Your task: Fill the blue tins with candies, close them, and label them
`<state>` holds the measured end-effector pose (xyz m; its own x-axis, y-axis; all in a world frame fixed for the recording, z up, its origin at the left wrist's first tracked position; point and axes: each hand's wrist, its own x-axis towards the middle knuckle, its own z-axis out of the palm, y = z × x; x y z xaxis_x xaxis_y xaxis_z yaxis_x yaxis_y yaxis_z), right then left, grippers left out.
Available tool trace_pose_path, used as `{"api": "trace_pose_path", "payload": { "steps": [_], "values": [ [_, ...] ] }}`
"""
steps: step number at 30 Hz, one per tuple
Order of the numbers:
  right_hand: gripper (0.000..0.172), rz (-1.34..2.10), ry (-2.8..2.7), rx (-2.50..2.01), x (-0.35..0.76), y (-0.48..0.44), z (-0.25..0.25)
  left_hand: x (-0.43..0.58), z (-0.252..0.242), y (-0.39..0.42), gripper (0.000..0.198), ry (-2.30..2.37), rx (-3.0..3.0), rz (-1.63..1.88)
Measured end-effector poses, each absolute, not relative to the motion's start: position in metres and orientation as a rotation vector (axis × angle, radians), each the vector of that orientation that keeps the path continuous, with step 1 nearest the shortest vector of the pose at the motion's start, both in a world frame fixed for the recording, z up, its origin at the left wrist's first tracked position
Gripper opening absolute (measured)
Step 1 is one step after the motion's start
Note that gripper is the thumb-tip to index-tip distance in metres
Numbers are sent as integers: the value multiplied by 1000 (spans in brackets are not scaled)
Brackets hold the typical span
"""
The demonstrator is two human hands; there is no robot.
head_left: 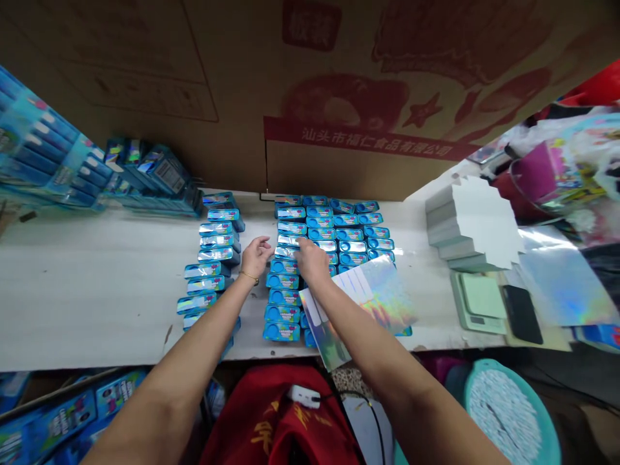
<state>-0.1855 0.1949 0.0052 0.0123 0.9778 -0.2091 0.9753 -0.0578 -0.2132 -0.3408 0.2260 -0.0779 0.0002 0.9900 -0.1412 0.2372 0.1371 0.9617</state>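
Observation:
Small blue boxes (pixel 283 298) stand in tight rows on the white table in front of me. My right hand (pixel 314 259) reaches into the leftmost of these rows. Its fingertips are closed at the right end of a blue box with a shiny top (pixel 289 241), and its palm hides the boxes beneath. Just left of that row is my left hand (pixel 256 256), fingers apart and holding nothing. A separate column of similar boxes (pixel 206 270) stands to its left. Under my right forearm, a shiny holographic sheet (pixel 382 290) lies over some boxes.
A large cardboard carton (pixel 339 161) rises behind the rows. To the right are stacked white card blanks (pixel 484 223), a pale green scale (pixel 479 303) and a black phone (pixel 522 314). A turquoise bucket (pixel 469 387) of small white pieces stands below. More blue boxes (pixel 167 171) sit back left.

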Motion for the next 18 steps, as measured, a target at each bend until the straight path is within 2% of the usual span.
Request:
{"api": "trace_pose_path", "payload": {
  "steps": [4, 6, 8, 11, 14, 18],
  "values": [
    [35, 384, -2552, -1950, -176, 187, 15, -342, -66, 217, 26, 1669, 1396, 963],
    [37, 357, -2528, -1908, -159, 183, 25, -330, -44, 208, 24, 1728, 1531, 1044],
    [38, 305, -2368, -1904, -131, 178, 36, -307, -19, 196, 26, 1599, 1740, 1027],
    [36, 202, -2167, -1869, -76, 164, 46, -257, 8, 174, 32, 1292, 2058, 635],
    [29, 117, -2269, -1840, -27, 148, 39, -213, 11, 161, 34, 1201, 2146, 315],
    [28, 20, -2558, -1751, 5, 135, 13, -187, 2, 160, 19, 1278, 1996, 235]
  ]
}}
